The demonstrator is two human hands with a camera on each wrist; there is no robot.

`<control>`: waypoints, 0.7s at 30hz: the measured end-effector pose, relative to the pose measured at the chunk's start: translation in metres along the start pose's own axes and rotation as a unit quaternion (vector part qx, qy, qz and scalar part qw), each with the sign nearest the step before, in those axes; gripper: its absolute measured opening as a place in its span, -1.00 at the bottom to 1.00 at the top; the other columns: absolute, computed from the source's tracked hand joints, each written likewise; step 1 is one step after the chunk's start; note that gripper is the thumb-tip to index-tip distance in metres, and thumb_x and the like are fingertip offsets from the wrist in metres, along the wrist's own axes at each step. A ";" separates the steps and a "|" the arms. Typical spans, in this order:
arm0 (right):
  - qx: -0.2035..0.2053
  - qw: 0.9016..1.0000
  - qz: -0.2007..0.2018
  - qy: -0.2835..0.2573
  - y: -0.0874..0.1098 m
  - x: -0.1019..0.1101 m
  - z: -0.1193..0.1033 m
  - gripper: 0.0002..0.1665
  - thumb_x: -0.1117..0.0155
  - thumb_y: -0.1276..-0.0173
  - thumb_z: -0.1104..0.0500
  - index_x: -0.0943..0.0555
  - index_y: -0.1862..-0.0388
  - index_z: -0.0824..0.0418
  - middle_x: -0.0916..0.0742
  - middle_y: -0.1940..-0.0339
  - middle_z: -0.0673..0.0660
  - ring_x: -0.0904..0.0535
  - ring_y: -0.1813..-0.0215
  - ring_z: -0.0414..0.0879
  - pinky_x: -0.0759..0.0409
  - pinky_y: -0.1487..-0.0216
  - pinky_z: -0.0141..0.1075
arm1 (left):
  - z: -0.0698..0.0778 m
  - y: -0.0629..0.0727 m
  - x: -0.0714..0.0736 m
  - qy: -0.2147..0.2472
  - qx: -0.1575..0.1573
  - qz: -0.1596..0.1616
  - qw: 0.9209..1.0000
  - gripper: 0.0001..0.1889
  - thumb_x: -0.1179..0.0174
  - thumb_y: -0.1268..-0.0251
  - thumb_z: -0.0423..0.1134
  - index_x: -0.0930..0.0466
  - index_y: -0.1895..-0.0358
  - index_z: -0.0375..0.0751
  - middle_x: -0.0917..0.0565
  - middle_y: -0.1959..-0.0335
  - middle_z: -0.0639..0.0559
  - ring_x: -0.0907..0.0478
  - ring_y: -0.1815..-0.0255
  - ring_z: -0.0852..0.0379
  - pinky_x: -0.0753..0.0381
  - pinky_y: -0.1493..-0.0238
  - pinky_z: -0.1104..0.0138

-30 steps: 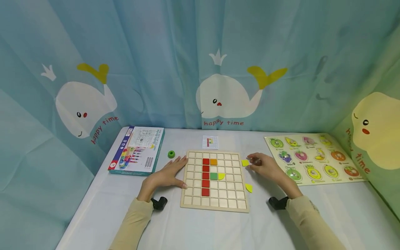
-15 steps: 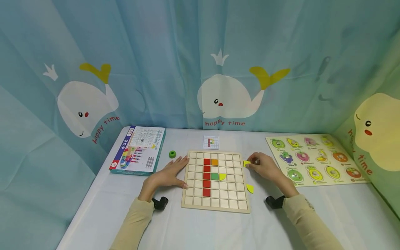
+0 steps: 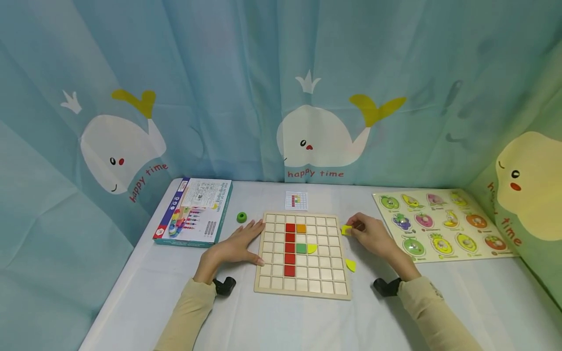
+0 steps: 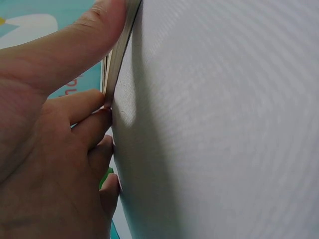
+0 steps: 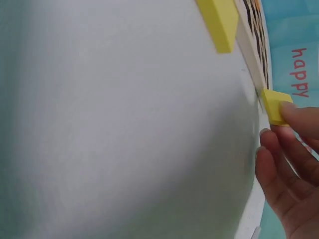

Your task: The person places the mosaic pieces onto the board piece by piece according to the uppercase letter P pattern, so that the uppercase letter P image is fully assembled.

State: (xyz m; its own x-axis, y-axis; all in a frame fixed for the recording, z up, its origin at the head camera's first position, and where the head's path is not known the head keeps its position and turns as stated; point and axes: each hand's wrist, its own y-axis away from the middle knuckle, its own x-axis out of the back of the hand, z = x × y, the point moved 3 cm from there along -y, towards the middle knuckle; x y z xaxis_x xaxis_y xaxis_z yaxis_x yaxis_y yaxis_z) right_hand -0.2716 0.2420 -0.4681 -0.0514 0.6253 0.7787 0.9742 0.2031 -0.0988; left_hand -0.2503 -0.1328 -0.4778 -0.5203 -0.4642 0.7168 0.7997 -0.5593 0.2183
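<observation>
A wooden grid board (image 3: 303, 294) lies on the table, holding a column of red square blocks (image 3: 290, 248), an orange block (image 3: 301, 228), a green block (image 3: 301, 248) and a yellow quarter-round block (image 3: 311, 248). My left hand (image 3: 234, 246) rests at the board's left edge with its fingers spread and its thumb on the frame. By the right edge, my right hand (image 3: 371, 234) pinches a yellow block (image 5: 275, 105) between thumb and fingers, covering part of it. Another yellow quarter-round block (image 3: 351, 264) lies beside the board, nearer me.
Behind the board lies a small pattern card (image 3: 296, 200). A green bead (image 3: 241, 217) and a boxed toy (image 3: 193, 212) are at the left. To the right, a fruit puzzle board (image 3: 443, 224) sits close behind my right hand. A curtain (image 3: 246, 97) hangs along the back.
My right hand's fingers have moved slightly left and now pinch the yellow block they were beside. My left hand stays at the board's edge.
</observation>
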 end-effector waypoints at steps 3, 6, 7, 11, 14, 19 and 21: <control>0.001 1.000 0.009 -0.012 0.000 0.001 -0.003 -0.88 -0.30 -0.41 0.35 -0.66 0.10 0.31 -0.76 0.24 0.18 -0.63 0.27 -0.07 -0.57 0.35 -0.37 | -0.001 -0.001 -0.001 0.001 0.000 0.001 1.000 0.15 -0.52 -0.13 -0.05 0.05 -0.66 -0.32 0.05 -0.71 -0.18 0.25 -0.73 -0.17 0.30 -0.71 -0.07; -0.001 0.999 0.007 -0.035 -0.001 0.000 -0.008 -0.87 -0.27 -0.44 0.35 -0.67 0.08 0.32 -0.76 0.24 0.20 -0.65 0.31 -0.09 -0.60 0.39 -0.40 | 0.000 -0.001 0.000 0.006 0.000 0.000 1.000 0.15 -0.52 -0.12 -0.05 0.05 -0.66 -0.32 0.06 -0.71 -0.17 0.25 -0.73 -0.17 0.31 -0.71 -0.07; 0.002 0.999 0.005 -0.044 -0.001 -0.001 -0.010 -0.86 -0.26 -0.45 0.35 -0.67 0.07 0.33 -0.76 0.24 0.21 -0.66 0.33 -0.08 -0.61 0.39 -0.40 | 0.000 -0.001 0.000 0.008 0.000 0.000 1.000 0.15 -0.53 -0.12 -0.06 0.05 -0.66 -0.32 0.06 -0.71 -0.18 0.25 -0.73 -0.18 0.32 -0.71 -0.07; 0.013 0.998 -0.003 -0.067 -0.003 -0.007 -0.018 -0.84 -0.27 -0.45 0.37 -0.67 0.04 0.37 -0.76 0.23 0.24 -0.70 0.34 -0.06 -0.66 0.39 -0.39 | 0.000 -0.001 0.000 0.008 0.000 0.000 1.000 0.15 -0.53 -0.12 -0.05 0.05 -0.66 -0.31 0.06 -0.71 -0.17 0.25 -0.73 -0.18 0.31 -0.71 -0.07; 0.014 0.997 -0.010 -0.072 -0.005 -0.010 -0.022 -0.83 -0.29 -0.43 0.37 -0.66 0.04 0.37 -0.77 0.22 0.24 -0.72 0.31 -0.05 -0.67 0.35 -0.38 | -0.001 -0.001 0.000 0.006 -0.001 0.000 1.000 0.16 -0.53 -0.12 -0.05 0.05 -0.66 -0.31 0.06 -0.71 -0.17 0.25 -0.73 -0.18 0.31 -0.71 -0.08; 0.005 0.997 -0.021 -0.070 -0.008 -0.015 -0.028 -0.77 -0.33 -0.38 0.38 -0.67 0.00 0.35 -0.78 0.15 0.24 -0.75 0.20 -0.01 -0.72 0.21 -0.32 | -0.001 -0.002 -0.001 0.004 -0.001 0.000 1.000 0.16 -0.53 -0.12 -0.04 0.04 -0.66 -0.31 0.05 -0.71 -0.17 0.25 -0.73 -0.18 0.31 -0.71 -0.08; 0.002 0.997 -0.029 -0.070 -0.009 -0.017 -0.031 -0.74 -0.34 -0.38 0.38 -0.66 -0.03 0.35 -0.78 0.11 0.26 -0.76 0.15 0.03 -0.75 0.16 -0.27 | -0.001 -0.002 -0.001 0.005 -0.002 0.000 1.000 0.15 -0.53 -0.12 -0.05 0.04 -0.66 -0.31 0.06 -0.71 -0.18 0.25 -0.73 -0.18 0.31 -0.71 -0.09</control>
State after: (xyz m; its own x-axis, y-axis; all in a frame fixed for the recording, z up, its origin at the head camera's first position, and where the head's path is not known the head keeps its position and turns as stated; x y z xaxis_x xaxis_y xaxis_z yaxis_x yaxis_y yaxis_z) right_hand -0.2724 0.2063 -0.4614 -0.1373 0.7111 0.6896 0.9677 0.2448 -0.0597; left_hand -0.2517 -0.1323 -0.4794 -0.5237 -0.4707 0.7101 0.7982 -0.5623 0.2159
